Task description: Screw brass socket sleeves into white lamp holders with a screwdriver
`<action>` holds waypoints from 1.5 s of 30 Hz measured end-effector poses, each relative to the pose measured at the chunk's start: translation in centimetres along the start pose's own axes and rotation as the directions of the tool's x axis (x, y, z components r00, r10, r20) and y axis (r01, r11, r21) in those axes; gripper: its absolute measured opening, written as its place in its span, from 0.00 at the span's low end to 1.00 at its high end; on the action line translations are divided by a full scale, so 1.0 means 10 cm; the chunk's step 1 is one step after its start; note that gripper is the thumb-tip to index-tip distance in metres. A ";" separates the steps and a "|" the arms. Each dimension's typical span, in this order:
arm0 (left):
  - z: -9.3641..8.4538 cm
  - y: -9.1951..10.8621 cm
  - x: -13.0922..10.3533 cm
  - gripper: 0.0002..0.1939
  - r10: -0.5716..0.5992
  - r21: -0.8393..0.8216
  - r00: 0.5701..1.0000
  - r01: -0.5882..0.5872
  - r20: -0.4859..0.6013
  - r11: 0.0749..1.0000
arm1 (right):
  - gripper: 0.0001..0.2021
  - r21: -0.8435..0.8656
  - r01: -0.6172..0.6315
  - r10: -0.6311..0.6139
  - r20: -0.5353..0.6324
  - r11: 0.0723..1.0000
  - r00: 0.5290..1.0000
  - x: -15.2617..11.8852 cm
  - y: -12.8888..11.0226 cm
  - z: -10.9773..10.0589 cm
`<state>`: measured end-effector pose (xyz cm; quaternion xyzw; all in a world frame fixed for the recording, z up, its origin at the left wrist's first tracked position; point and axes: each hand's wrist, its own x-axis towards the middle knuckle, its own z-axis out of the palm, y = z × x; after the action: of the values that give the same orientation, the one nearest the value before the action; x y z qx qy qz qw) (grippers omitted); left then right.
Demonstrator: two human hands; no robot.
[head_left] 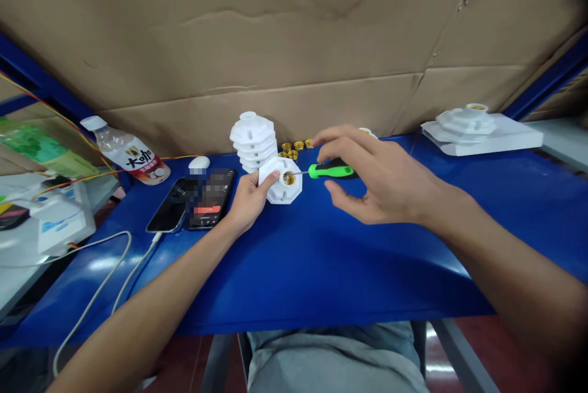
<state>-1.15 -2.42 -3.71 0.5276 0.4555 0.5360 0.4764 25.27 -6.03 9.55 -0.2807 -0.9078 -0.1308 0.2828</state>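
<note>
My left hand (250, 197) is closed on a white octagonal lamp holder (278, 192), thumb pressed on its face near the rim. The holder is tilted toward me, showing a brass-coloured socket (289, 178) at its centre. A green and black screwdriver (331, 170) lies level, its shaft reaching into that socket. Around its handle is my right hand (372, 179), fingers and thumb loosely spread and the handle's butt against the hand. Behind the left hand rises a stack of white lamp holders (254, 139). Several brass screw shells (294, 149) lie just past the held piece.
Two phones (168, 204) (212, 197) lie to the left, one with a white cable (138, 267), near a white rounded case (199, 164). A drink bottle (126, 151) and a power strip (64, 221) stand farther left. More lamp holders (466, 125) sit on a white box (509, 134) at right.
</note>
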 end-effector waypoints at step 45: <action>-0.01 0.01 0.00 0.24 -0.002 0.057 1.000 0.002 0.006 0.998 | 0.19 0.108 -0.250 0.255 -0.038 0.962 0.966 -0.07 0.01 0.01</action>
<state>-1.27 -2.44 -3.63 0.5423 0.4695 0.5207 0.4631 25.76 -6.23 9.04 -0.3759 -0.8625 -0.0541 0.3344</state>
